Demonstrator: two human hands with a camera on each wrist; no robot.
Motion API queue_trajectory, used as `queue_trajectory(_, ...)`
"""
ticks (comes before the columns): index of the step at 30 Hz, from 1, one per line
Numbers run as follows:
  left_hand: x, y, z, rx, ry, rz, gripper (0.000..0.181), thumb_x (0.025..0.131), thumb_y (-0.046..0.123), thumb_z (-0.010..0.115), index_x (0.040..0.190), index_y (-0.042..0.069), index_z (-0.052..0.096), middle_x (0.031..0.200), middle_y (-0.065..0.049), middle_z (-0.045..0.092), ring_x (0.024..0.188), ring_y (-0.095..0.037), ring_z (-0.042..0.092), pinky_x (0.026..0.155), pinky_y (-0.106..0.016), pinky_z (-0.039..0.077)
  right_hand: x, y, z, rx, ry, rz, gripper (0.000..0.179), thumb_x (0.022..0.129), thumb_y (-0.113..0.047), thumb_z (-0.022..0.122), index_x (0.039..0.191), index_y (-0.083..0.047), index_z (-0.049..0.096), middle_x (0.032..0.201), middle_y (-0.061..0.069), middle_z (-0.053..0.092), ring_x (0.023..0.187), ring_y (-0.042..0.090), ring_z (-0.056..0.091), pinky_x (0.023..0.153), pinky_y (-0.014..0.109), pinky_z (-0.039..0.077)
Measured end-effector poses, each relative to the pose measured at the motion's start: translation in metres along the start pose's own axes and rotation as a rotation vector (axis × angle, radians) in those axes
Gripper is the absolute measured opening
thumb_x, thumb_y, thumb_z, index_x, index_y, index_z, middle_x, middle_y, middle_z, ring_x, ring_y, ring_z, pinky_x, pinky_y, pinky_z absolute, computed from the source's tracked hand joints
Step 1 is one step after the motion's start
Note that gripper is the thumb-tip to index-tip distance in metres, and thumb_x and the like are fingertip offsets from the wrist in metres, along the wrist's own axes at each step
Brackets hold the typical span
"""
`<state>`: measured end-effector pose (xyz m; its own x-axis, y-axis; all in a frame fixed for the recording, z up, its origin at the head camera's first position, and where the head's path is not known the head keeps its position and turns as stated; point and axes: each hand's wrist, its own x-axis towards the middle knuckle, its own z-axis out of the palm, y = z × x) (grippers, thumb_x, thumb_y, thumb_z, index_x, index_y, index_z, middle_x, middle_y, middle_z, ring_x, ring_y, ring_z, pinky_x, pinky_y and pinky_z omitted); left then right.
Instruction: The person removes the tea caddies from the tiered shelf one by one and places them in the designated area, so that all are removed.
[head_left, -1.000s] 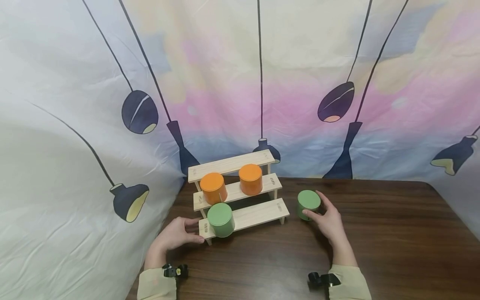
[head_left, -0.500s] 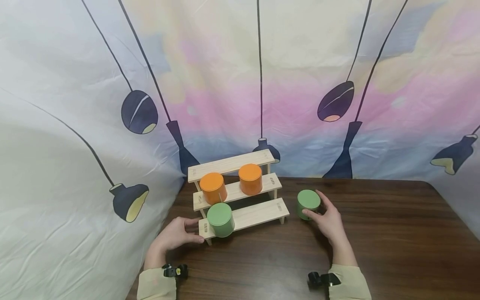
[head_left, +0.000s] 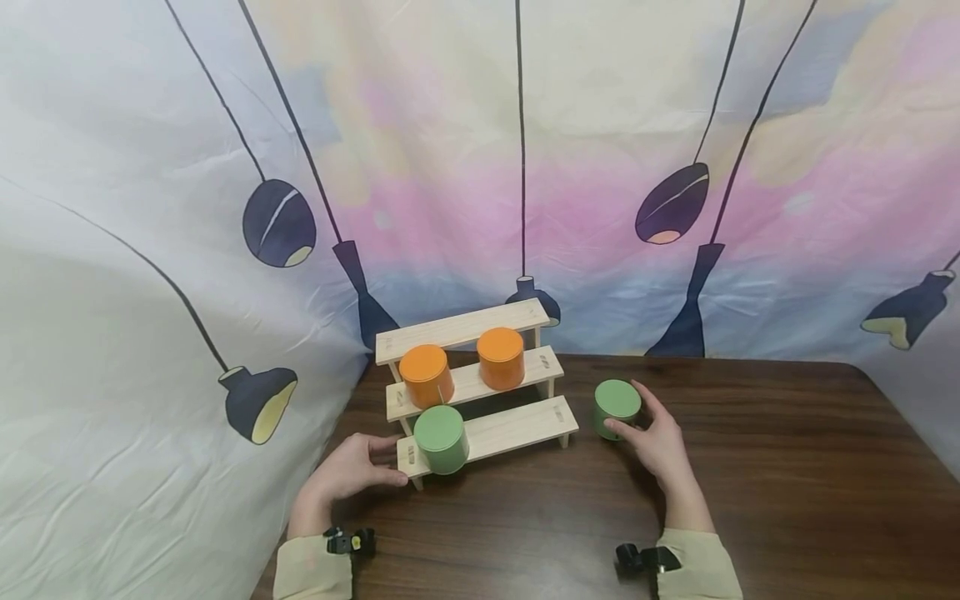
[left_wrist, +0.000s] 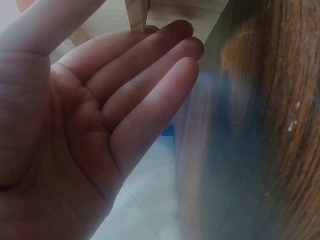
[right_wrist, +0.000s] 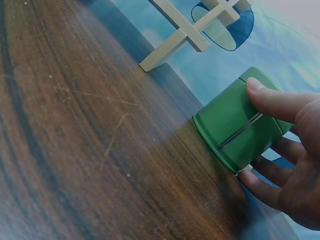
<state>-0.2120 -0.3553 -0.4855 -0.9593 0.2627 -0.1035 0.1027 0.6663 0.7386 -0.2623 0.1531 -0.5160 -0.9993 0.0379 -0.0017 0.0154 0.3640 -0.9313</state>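
Note:
A three-step wooden shelf (head_left: pixel 517 432) stands on the table, its lowest step nearest me. My left hand (head_left: pixel 352 471) holds the left end of that step, thumb at the front corner and index finger behind; the left wrist view shows the other fingers extended near a shelf leg (left_wrist: pixel 135 15). One green tin (head_left: pixel 440 440) sits on the lowest step near this hand. Two orange tins (head_left: pixel 427 376) are on the middle step. Right of the shelf, my right hand (head_left: pixel 654 433) grips another green tin (right_wrist: pixel 240 122) between thumb and fingers, upright, its base at the tabletop.
The brown wooden table (head_left: pixel 787 467) extends to the right. Behind and to the left hangs a cloth backdrop (head_left: pixel 600 167) printed with lamps, close to the shelf's back. The top step (head_left: pixel 461 330) bears no tin.

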Motion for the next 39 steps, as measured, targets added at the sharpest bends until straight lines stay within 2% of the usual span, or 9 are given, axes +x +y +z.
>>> queue_trajectory(8,0.000,0.002,0.000,0.000,-0.007,0.001,0.076,0.081,0.032,0.096,0.140,-0.007,0.066,0.134,-0.016,0.072,0.120,-0.027,0.071,0.102,-0.053,0.057,-0.002,0.000,-0.001,-0.002,-0.008,0.014,0.104,0.093,-0.029,0.087,0.173,-0.015,0.022,0.169,0.031,0.030,0.152,0.052,0.034,0.118,0.067,0.037)
queue_trajectory(23,0.000,0.005,-0.001,0.043,-0.002,0.021,0.075,0.081,0.034,0.095,0.139,-0.005,0.069,0.131,-0.012,0.074,0.121,-0.027,0.070,0.102,-0.051,0.057,-0.004,-0.007,-0.005,-0.056,-0.023,0.021,0.114,0.090,-0.038,0.089,0.174,-0.019,0.014,0.174,0.028,0.020,0.158,0.051,0.018,0.122,0.072,0.024)
queue_trajectory(32,-0.001,0.002,0.000,0.061,0.000,0.026,0.075,0.080,0.036,0.096,0.138,-0.003,0.069,0.129,-0.010,0.075,0.119,-0.025,0.071,0.100,-0.049,0.058,-0.006,-0.014,-0.006,-0.055,-0.002,-0.002,0.113,0.091,-0.037,0.089,0.174,-0.018,0.014,0.173,0.023,0.027,0.158,0.049,0.023,0.122,0.071,0.025)
queue_trajectory(39,-0.001,0.001,-0.001,0.050,0.002,0.019,0.074,0.080,0.035,0.096,0.138,-0.003,0.070,0.128,-0.010,0.076,0.118,-0.025,0.072,0.100,-0.052,0.057,-0.009,-0.021,-0.008,-0.033,-0.009,-0.010,0.112,0.092,-0.037,0.088,0.174,-0.022,0.013,0.175,0.020,0.023,0.158,0.048,0.025,0.122,0.066,0.031)
